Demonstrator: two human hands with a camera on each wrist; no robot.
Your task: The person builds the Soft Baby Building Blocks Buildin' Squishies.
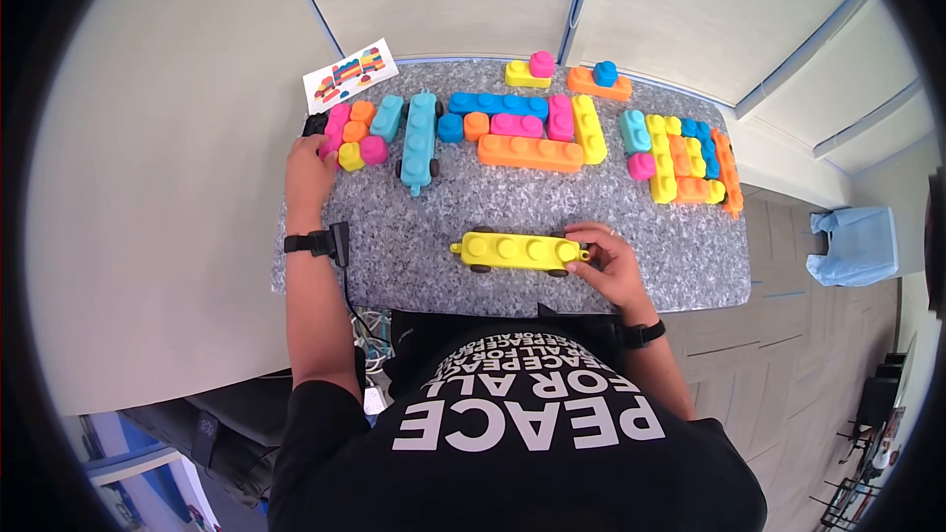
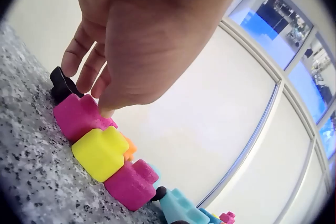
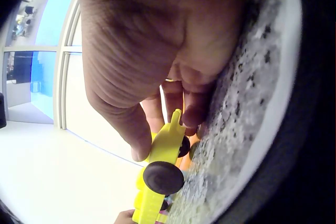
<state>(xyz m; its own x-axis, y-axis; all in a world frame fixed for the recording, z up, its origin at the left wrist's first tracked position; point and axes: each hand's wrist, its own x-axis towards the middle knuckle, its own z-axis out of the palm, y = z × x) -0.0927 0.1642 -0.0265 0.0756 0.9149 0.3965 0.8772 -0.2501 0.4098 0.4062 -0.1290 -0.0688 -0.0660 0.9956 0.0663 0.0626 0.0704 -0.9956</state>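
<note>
Near the table's front, my right hand (image 1: pixel 606 266) pinches the right end of a yellow toy train car (image 1: pixel 507 250) with studs on top and dark wheels. In the right wrist view, the thumb lies on one side of the car and the fingers on the other. My left hand (image 1: pixel 310 177) reaches over the left edge of the block group. Its thumb tip is right at a pink block (image 2: pixel 79 119), and the other fingertips hang by a black piece (image 2: pixel 63 86). A yellow block (image 2: pixel 101 153) and another pink block (image 2: pixel 131 184) sit beside them.
Behind the yellow car stand a light blue wheeled car (image 1: pixel 420 143), an orange long block (image 1: pixel 530 152) and a blue long block (image 1: pixel 500 105). More joined blocks (image 1: pixel 662 163) lie at right. A picture card (image 1: pixel 350 77) lies at the back left.
</note>
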